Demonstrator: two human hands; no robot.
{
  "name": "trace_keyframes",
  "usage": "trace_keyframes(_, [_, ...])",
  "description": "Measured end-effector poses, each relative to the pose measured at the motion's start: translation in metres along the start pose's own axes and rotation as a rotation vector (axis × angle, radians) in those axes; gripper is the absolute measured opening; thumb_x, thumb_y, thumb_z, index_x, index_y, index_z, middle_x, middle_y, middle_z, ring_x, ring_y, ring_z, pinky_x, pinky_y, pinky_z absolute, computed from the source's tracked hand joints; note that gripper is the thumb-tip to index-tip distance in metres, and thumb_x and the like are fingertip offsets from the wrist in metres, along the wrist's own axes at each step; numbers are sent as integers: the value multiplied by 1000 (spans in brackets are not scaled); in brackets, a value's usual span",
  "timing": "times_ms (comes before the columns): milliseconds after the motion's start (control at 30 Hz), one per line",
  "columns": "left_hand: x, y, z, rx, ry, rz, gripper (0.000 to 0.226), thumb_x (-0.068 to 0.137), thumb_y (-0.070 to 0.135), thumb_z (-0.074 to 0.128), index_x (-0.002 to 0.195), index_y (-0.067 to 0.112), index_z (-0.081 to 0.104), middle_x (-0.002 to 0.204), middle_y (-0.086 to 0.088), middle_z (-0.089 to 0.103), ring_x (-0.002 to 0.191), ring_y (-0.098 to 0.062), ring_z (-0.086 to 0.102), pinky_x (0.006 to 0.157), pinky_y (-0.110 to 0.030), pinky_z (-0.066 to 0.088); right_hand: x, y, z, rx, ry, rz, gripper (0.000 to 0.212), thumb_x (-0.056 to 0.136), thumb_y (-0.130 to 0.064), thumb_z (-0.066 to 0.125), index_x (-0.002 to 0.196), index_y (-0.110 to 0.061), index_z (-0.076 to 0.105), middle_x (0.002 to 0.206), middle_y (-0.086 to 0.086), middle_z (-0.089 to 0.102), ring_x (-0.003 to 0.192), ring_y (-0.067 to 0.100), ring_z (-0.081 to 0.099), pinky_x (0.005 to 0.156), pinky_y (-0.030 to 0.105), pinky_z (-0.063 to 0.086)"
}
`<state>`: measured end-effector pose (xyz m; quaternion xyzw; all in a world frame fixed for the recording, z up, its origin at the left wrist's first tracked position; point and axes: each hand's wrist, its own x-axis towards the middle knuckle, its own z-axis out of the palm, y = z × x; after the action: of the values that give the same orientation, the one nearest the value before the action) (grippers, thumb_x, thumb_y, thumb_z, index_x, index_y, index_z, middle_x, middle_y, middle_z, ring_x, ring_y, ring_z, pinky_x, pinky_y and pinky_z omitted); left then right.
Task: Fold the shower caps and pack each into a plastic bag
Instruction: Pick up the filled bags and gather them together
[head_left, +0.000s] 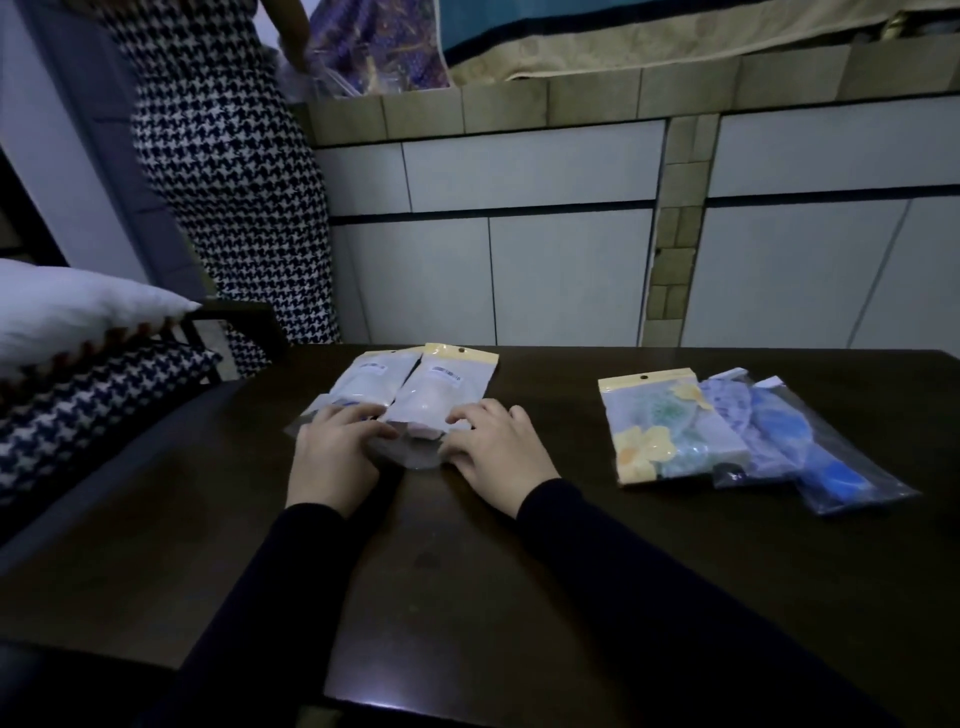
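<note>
On the dark counter (467, 571), near its far edge, both hands are working at the open bottom end of a packed bag (441, 389), which is lying flat with its yellow header pointing away from the person. The left hand (332, 452) is resting palm down with its fingers loosely curled over the bag's lower left corner and over the edge of a second packed bag (363, 376) lying just beside it. The right hand (493, 447) is lying palm down on the lower right corner, fingers bent and pressing the plastic; whether either hand is actually pinching the flap I cannot tell, since the fingertips are hiding it.

Judging by this, the step is closing the bag's mouth. To do it well, the person should be keeping the folded cap pushed up toward the header, smoothing the air out, and pressing the flap evenly from one corner across to the other.

Well apart to the right, three more filled bags are lying overlapped: a flowered bag (670, 426), a pale blue bag (737, 415) and a deep blue bag (821, 457)
</note>
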<state>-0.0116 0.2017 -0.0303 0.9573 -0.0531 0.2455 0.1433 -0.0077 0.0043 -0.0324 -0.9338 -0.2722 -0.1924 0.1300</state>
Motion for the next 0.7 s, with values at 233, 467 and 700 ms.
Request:
trace_keyframes(233, [-2, 16, 1, -195, 29, 167, 22, 75, 5, 77, 88, 22, 77, 113, 7, 69, 103, -13, 55, 93, -29, 45, -14, 30, -15, 537, 57, 195, 11, 92, -23, 58, 100, -27, 66, 108, -10, 65, 100, 6, 58, 90, 22, 46])
trace_keyframes(467, [-3, 33, -1, -440, -46, 207, 23, 76, 8, 76, 87, 28, 75, 114, 17, 66, 110, -7, 57, 97, -28, 46, -32, 54, -35, 502, 59, 176, 35, 80, -33, 74, 114, -31, 64, 110, -24, 54, 106, -7, 45, 89, 6, 30])
trace_keyframes(700, [-11, 51, -12, -831, -266, -151, 10, 87, 14, 65, 86, 19, 73, 91, 1, 72, 85, -10, 67, 59, -9, 49, -36, 56, -32, 565, 23, 266, 15, 92, -28, 60, 93, -20, 73, 87, -15, 67, 85, -2, 59, 77, 10, 43])
